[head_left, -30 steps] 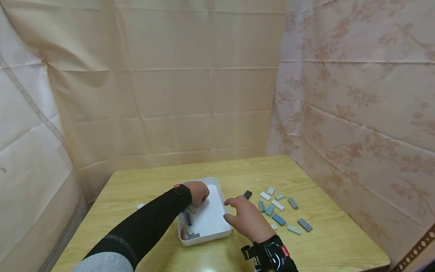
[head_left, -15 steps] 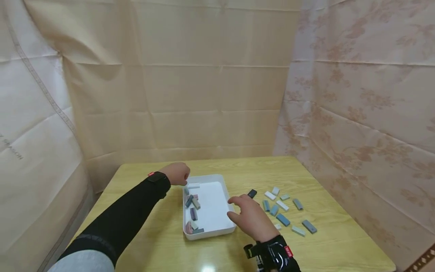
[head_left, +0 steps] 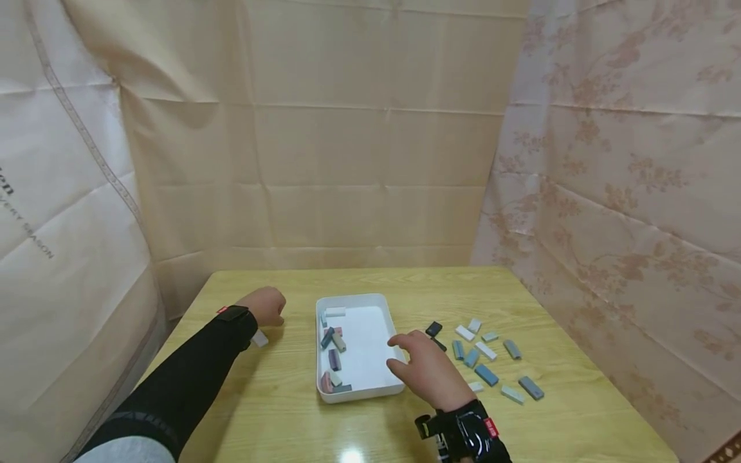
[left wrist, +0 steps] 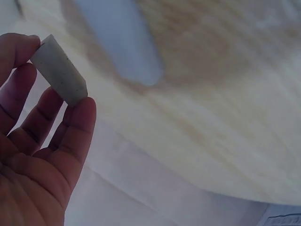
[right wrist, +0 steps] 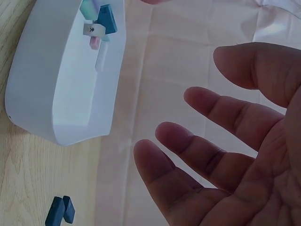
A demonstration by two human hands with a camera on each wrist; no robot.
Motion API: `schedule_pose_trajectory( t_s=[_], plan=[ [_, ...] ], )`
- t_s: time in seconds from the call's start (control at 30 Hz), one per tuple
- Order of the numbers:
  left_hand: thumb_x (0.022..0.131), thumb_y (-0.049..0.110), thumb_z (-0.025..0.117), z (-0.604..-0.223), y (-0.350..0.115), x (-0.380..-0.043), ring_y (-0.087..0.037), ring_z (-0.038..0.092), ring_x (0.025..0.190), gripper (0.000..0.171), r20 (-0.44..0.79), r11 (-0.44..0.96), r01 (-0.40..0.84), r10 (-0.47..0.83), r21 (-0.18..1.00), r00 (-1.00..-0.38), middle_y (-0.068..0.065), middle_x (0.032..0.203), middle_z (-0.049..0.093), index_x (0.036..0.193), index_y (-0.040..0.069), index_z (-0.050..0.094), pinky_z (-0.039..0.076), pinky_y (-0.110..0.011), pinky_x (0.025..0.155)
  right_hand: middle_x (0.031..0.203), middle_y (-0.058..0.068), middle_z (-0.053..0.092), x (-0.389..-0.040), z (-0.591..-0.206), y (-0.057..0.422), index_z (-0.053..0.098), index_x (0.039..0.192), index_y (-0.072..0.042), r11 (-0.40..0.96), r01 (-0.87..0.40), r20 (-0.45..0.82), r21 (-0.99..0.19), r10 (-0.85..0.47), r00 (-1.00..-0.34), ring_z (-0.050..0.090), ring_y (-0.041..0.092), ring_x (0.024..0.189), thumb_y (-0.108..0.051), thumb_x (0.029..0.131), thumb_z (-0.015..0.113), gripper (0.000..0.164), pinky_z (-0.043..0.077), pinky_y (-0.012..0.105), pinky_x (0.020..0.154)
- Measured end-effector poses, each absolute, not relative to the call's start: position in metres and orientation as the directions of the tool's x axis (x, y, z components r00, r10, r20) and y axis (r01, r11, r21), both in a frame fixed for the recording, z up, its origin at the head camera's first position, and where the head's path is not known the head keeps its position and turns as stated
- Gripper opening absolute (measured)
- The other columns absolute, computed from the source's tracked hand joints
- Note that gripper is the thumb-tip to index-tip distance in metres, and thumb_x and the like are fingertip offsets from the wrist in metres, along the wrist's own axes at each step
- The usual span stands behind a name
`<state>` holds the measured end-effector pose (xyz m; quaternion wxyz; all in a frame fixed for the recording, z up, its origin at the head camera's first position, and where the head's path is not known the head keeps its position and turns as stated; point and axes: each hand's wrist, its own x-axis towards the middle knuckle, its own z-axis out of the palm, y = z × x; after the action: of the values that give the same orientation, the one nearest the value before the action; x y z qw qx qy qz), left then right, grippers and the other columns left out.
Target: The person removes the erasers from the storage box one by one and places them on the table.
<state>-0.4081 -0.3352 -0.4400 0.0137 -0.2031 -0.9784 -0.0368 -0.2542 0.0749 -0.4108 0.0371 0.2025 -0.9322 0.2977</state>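
Note:
My left hand (head_left: 263, 305) is over the table, left of the white tray (head_left: 370, 393). In the left wrist view it pinches a small greyish-white block (left wrist: 61, 73) between thumb and fingertips. A white block (head_left: 260, 338) lies on the table by that wrist; a blurred pale bar (left wrist: 124, 42) crosses the top of the left wrist view. My right hand (head_left: 428, 370) hovers at the tray's right side, fingers spread and holding nothing, as the right wrist view shows. Several blocks, among them a purple one (head_left: 334, 360) and a white one (head_left: 335, 312), lie along the tray's left side.
Several blue, grey and white blocks lie scattered right of the right hand, such as a blue block (head_left: 486, 374) and a grey-blue block (head_left: 530, 388). Two black blocks sit nearer the tray, one at the back (head_left: 433, 328). Cloth hangs behind the wooden table (head_left: 278, 424).
My left hand has gone from over the tray leftward, past its rim, to above the table. The head view has shifted slightly. My right hand has stayed beside the tray.

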Motion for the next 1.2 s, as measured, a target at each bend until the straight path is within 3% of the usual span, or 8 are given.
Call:
schedule_pose_trajectory(
  t_s=[0.13,0.33,0.5,0.63,0.87,1.07,1.2],
  plan=[
    [0.086,0.011,0.074,-0.45,-0.341,-0.407,-0.011,0.029,0.058,0.042,0.043,0.926,0.367,0.364,0.09,-0.93,0.009,0.063,0.031,0.061,0.02,0.041,0.029,-0.03,0.059,0.116,0.004,0.069,-0.255,-0.411,0.075,0.074,0.124,-0.014,0.736,-0.4,0.179,-0.546,-0.363,-0.914,0.056,0.015,0.087,-0.027,0.098,0.074,0.029,0.051,0.039,0.081],
    [0.087,0.012,0.076,-0.453,-0.343,-0.403,-0.014,0.039,0.064,0.033,0.055,0.932,0.343,0.339,0.121,-0.939,0.005,0.069,0.042,0.067,0.017,0.051,0.034,-0.031,0.063,0.112,0.003,0.068,-0.254,-0.41,0.075,0.074,0.124,-0.014,0.731,-0.404,0.181,-0.55,-0.368,-0.912,0.053,0.015,0.084,-0.028,0.097,0.075,0.03,0.048,0.037,0.077],
    [0.086,0.013,0.078,-0.451,-0.343,-0.396,-0.019,0.05,0.075,0.015,0.016,0.938,0.318,0.319,0.141,-0.948,-0.003,0.085,0.058,0.086,0.012,0.062,0.044,-0.037,0.07,0.113,0.003,0.069,-0.254,-0.408,0.074,0.074,0.124,-0.014,0.733,-0.404,0.183,-0.547,-0.367,-0.912,0.059,0.018,0.092,-0.028,0.096,0.077,0.031,0.051,0.041,0.083],
    [0.089,0.017,0.078,-0.451,-0.335,-0.397,-0.021,0.058,0.082,0.021,0.048,0.93,0.352,0.349,0.102,-0.936,-0.009,0.098,0.067,0.105,0.008,0.068,0.053,-0.042,0.078,0.116,0.004,0.07,-0.254,-0.409,0.073,0.075,0.123,-0.015,0.741,-0.398,0.187,-0.541,-0.355,-0.916,0.063,0.02,0.099,-0.027,0.094,0.078,0.031,0.053,0.045,0.088],
    [0.096,0.021,0.076,-0.437,-0.264,-0.404,-0.019,0.062,0.09,0.023,0.119,0.857,0.507,0.496,0.093,-0.86,-0.008,0.107,0.07,0.116,0.01,0.072,0.057,-0.042,0.088,0.115,0.005,0.071,-0.253,-0.409,0.072,0.076,0.12,-0.015,0.753,-0.409,0.216,-0.515,-0.347,-0.913,0.063,0.018,0.098,-0.023,0.091,0.081,0.031,0.054,0.044,0.086],
    [0.092,0.022,0.081,-0.429,-0.199,-0.391,-0.014,0.062,0.094,0.023,-0.059,0.794,0.604,0.608,0.068,-0.792,-0.002,0.11,0.072,0.114,0.018,0.075,0.056,-0.037,0.09,0.115,0.005,0.071,-0.253,-0.407,0.079,0.076,0.121,-0.017,0.782,-0.372,0.196,-0.501,-0.316,-0.928,0.064,0.019,0.096,-0.026,0.09,0.082,0.033,0.055,0.044,0.083],
    [0.09,0.019,0.079,-0.431,-0.179,-0.383,-0.012,0.058,0.085,0.018,-0.143,0.789,0.614,0.606,-0.013,-0.783,0.006,0.101,0.071,0.108,0.022,0.076,0.053,-0.033,0.083,0.118,0.008,0.072,-0.254,-0.409,0.091,0.075,0.122,-0.014,0.806,-0.369,0.226,-0.463,-0.295,-0.928,0.068,0.023,0.103,-0.026,0.089,0.083,0.036,0.057,0.047,0.088]
  ],
)
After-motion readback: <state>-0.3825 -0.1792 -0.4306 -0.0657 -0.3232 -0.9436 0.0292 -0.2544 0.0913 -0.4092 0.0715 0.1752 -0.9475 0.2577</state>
